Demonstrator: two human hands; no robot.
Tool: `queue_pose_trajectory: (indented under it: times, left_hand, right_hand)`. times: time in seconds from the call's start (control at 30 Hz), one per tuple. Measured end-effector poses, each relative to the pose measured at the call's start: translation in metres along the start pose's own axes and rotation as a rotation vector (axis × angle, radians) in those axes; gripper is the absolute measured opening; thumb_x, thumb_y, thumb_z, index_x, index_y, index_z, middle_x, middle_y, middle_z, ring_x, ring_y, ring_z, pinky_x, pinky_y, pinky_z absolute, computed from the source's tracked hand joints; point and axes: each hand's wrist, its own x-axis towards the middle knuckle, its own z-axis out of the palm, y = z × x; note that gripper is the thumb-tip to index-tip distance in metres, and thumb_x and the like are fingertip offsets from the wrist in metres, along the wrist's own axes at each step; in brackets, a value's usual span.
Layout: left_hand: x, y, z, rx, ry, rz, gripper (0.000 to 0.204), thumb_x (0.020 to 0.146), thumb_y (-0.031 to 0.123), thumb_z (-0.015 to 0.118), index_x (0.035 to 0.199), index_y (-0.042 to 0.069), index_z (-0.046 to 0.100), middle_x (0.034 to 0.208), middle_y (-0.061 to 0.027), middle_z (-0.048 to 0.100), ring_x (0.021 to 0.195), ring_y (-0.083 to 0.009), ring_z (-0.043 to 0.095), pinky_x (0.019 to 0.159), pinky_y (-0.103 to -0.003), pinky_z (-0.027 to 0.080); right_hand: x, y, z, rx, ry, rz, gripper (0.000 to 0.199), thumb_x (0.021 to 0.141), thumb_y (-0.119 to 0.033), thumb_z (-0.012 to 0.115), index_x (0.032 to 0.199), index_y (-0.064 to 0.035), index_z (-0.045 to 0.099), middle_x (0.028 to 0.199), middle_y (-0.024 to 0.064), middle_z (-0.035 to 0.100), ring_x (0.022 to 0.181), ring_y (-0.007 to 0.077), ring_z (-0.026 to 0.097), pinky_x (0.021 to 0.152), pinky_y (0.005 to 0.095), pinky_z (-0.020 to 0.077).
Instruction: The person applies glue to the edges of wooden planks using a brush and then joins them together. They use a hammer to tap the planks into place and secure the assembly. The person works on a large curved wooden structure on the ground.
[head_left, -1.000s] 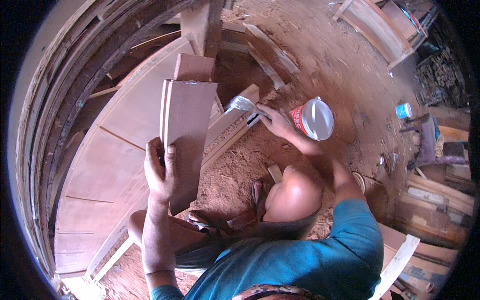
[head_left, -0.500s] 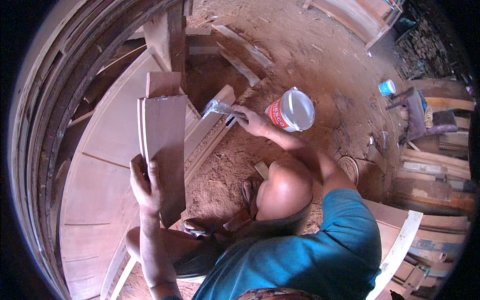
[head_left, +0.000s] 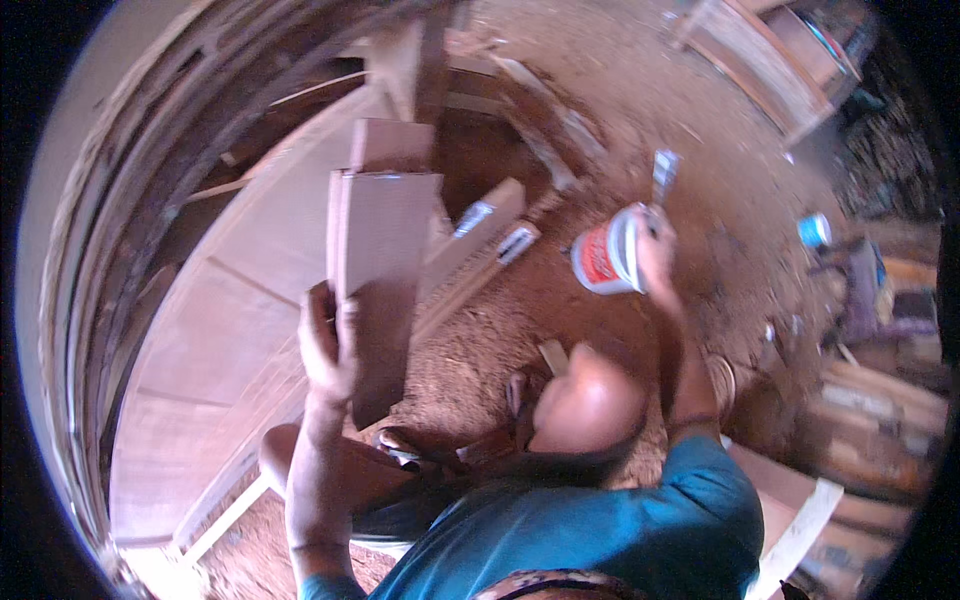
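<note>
The board point(head_left: 390, 260) stands steep in the left hand point(head_left: 328, 350), thumb on its broad face and fingers round its left edge, in front of the large curved panel point(head_left: 210, 310). The right hand point(head_left: 655, 250) is closed around the brush point(head_left: 664, 172), whose pale end sticks out past the fingers, right at the rim of the bucket point(head_left: 600, 257); blur hides whether any finger hooks the rim too.

The bucket looks like the weak point — its mouth faces the right hand, away from the beams point(head_left: 470, 250), and a pull on that rim could tip it and spill whatever is inside. A loaded brush could drip on the ground point(head_left: 480, 350), and brushing the loose dirt would probably foul the bristles. With one hand low on the board, its top end could swing or slip, more so if the block point(head_left: 392, 145) jutting above that end is unfastened, which I cannot tell.

The bucket is white with a red label; its contents are hidden at this angle. A small blue-and-white tub point(head_left: 814, 230) sits well apart to its right — what it holds does not show either.
</note>
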Motion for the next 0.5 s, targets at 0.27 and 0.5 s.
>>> queue_pose_trajectory:
  times: [0.27, 0.5]
  left_hand:
    - [0.002, 0.025, -0.015, 0.098, -0.052, -0.172, 0.039, 0.103, 0.034, 0.061, 0.121, -0.001, 0.055, 0.1, -0.0248, 0.068, 0.093, -0.0417, 0.068, 0.083, -0.049, 0.054]
    - [-0.007, 0.017, -0.017, -0.177, -0.028, -0.089, 0.042, 0.105, 0.035, 0.057, 0.129, 0.001, 0.052, 0.105, -0.0266, 0.067, 0.1, -0.0392, 0.067, 0.087, -0.046, 0.051]
  right_hand:
    - [0.009, 0.084, -0.017, -0.178, -0.148, 0.09, 0.052, 0.105, -0.045, 0.054, 0.12, 0.0013, 0.069, 0.122, 0.0205, 0.07, 0.113, 0.0337, 0.064, 0.101, 0.0416, 0.0471]
    - [0.013, 0.1, -0.015, -0.207, -0.243, 0.072, 0.061, 0.105, -0.05, 0.05, 0.134, 0.0024, 0.065, 0.138, 0.0245, 0.063, 0.128, 0.0399, 0.06, 0.11, 0.0416, 0.0436]
